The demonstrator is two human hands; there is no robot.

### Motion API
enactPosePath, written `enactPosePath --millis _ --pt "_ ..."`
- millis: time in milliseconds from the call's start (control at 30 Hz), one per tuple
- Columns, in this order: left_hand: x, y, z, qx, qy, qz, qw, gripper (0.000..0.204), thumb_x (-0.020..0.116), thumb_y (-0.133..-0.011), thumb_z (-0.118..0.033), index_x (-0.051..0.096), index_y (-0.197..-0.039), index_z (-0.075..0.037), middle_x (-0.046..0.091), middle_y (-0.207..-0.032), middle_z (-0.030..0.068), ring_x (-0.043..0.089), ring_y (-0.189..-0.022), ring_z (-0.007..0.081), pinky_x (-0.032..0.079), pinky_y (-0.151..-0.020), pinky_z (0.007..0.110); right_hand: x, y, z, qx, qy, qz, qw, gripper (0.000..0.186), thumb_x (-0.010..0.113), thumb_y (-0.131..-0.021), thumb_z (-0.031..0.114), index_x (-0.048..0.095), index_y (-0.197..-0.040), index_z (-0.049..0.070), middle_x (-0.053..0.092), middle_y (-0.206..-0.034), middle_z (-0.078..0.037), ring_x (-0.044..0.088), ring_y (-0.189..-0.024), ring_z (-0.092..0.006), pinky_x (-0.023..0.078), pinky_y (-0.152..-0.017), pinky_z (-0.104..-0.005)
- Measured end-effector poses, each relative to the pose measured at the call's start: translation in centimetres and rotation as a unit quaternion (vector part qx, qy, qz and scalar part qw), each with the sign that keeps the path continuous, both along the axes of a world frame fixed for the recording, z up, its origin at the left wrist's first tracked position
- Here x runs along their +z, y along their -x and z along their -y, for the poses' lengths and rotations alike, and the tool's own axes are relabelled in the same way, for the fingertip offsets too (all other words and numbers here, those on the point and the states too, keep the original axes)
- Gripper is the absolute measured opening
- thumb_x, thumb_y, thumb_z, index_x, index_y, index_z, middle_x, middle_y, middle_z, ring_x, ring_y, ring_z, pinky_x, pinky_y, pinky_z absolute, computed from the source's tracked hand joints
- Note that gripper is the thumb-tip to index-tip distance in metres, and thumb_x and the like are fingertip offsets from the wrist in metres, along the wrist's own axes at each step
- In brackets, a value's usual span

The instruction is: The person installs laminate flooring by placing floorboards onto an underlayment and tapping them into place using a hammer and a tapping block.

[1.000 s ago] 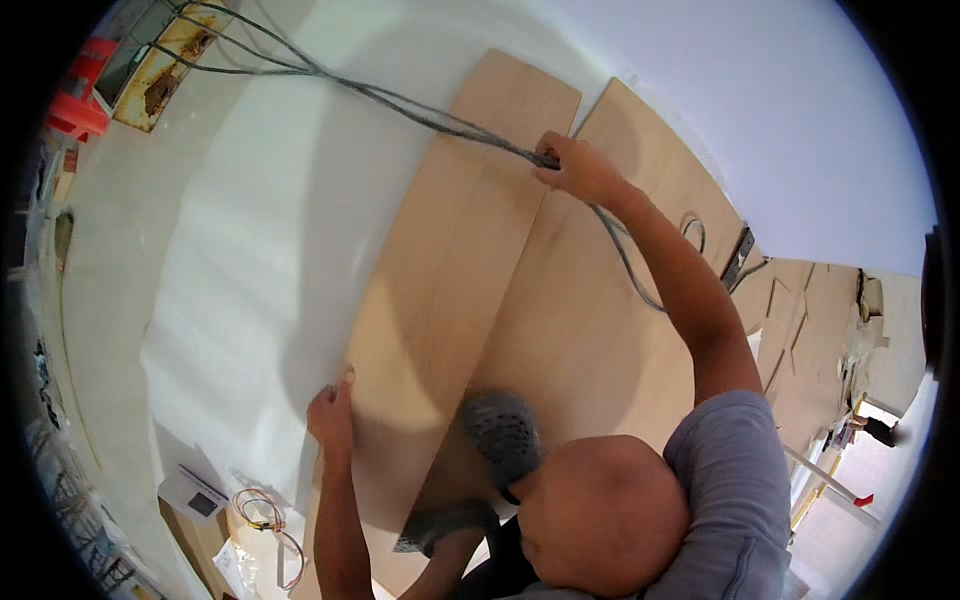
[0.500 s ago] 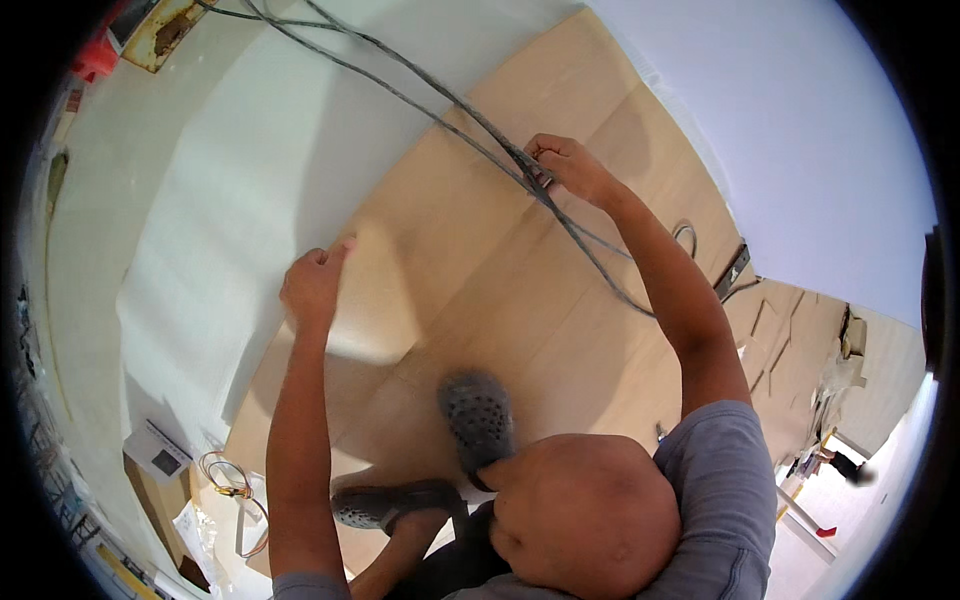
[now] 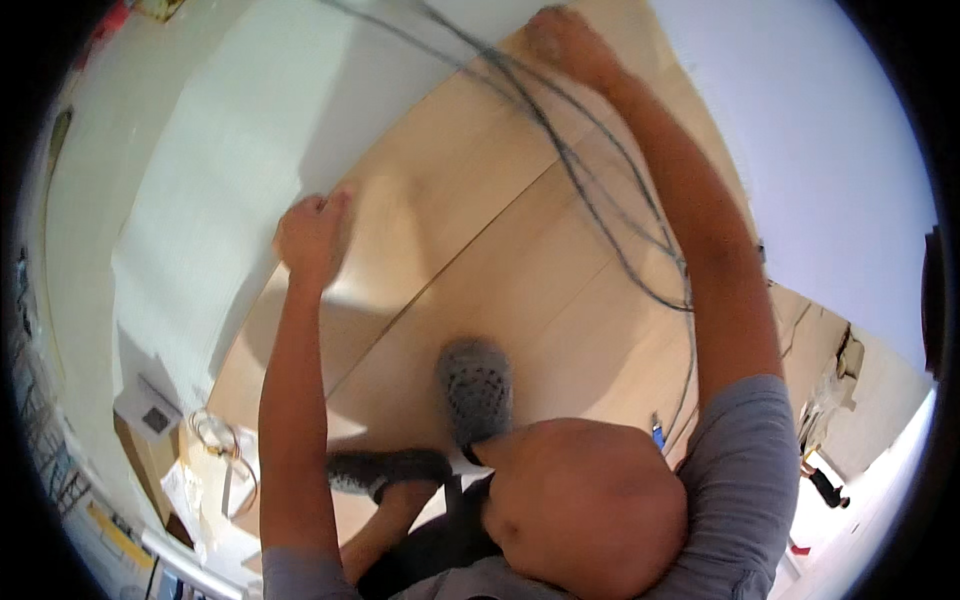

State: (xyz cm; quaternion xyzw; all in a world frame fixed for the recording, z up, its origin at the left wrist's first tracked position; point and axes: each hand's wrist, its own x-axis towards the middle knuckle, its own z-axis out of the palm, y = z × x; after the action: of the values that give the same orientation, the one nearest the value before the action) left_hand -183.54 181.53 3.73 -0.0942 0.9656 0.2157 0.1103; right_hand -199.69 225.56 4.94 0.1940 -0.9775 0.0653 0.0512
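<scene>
My left hand (image 3: 312, 235) is closed at the left edge of a light wood floor plank (image 3: 440, 210), fingertips curled over its edge. A dark seam runs between this plank and the neighbouring wood flooring (image 3: 520, 300). Far ahead, my right hand (image 3: 570, 45) is near the plank's far end; motion blurs its fingers, so their grip is unclear. Dark cables (image 3: 560, 150) cross the flooring beside my right forearm.
White sheeting (image 3: 230, 170) lies along the left side, and a white surface (image 3: 800, 130) bounds the right. My shoe (image 3: 475, 390) rests on the flooring. A blue-handled tool (image 3: 657, 430) lies near my right knee. A small box (image 3: 148, 410) and coiled wires (image 3: 215, 435) are at lower left.
My right hand has moved away from the cables, farther ahead. The cables have shifted right. A dark seam now shows beside the plank; my left hand stays at its edge, slightly farther ahead.
</scene>
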Motion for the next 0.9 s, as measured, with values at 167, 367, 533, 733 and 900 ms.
enactPosePath --millis 167,367,533,733,900 --pt "0.7 0.4 -0.1 0.03 0.05 0.055 0.997 0.071 0.06 -0.085 -0.074 0.067 -0.071 -0.005 0.065 -0.07 0.0152 0.06 -0.067 0.0344 0.046 -0.064 0.046 0.2 4.3 0.9 0.066 0.016 0.074 0.995 0.038 0.059 -0.096 0.038 0.069 -0.096 0.001 0.069 -0.105 -0.022 0.062 -0.108 -0.038 0.049 -0.095 -0.0498" --pt "1.9 0.6 -0.5 0.009 0.028 0.069 0.997 0.07 0.058 -0.087 -0.072 0.069 -0.073 -0.004 0.069 -0.076 0.0172 0.063 -0.072 0.0368 0.047 -0.067 0.049 0.2 6.9 0.8 0.196 -0.215 0.125 0.949 0.046 0.051 -0.102 0.044 0.069 -0.103 0.002 0.069 -0.108 -0.018 0.062 -0.104 -0.0373 0.049 -0.094 -0.0473" --pt "1.9 0.3 -0.3 -0.025 0.008 0.064 0.998 0.07 0.055 -0.091 -0.067 0.074 -0.085 0.0 0.07 -0.087 0.024 0.067 -0.085 0.0415 0.051 -0.081 0.051 1.3 6.6 0.7 0.154 -0.175 0.14 0.962 0.049 0.052 -0.101 0.05 0.07 -0.114 0.006 0.067 -0.12 -0.018 0.058 -0.119 -0.0368 0.045 -0.104 -0.0503" --pt "3.6 -1.2 6.4 -0.093 -0.036 0.161 0.982 0.081 0.044 -0.095 -0.072 0.074 -0.097 0.003 0.07 -0.093 0.0289 0.068 -0.092 0.0413 0.051 -0.086 0.049 0.2 6.5 -1.2 0.025 -0.155 0.165 0.974 0.062 0.058 -0.098 0.053 0.06 -0.138 0.005 0.054 -0.145 -0.016 0.05 -0.135 -0.0357 0.036 -0.117 -0.0472" --pt "5.9 -9.3 17.5 0.014 -0.012 0.241 0.97 0.084 0.044 -0.095 -0.073 0.074 -0.102 0.005 0.071 -0.091 0.0274 0.069 -0.093 0.0398 0.05 -0.088 0.048 -2.3 7.9 -3.5 0.005 -0.104 0.202 0.974 0.067 0.057 -0.096 0.062 0.061 -0.134 0.008 0.061 -0.135 -0.016 0.056 -0.128 -0.032 0.042 -0.112 -0.0442"
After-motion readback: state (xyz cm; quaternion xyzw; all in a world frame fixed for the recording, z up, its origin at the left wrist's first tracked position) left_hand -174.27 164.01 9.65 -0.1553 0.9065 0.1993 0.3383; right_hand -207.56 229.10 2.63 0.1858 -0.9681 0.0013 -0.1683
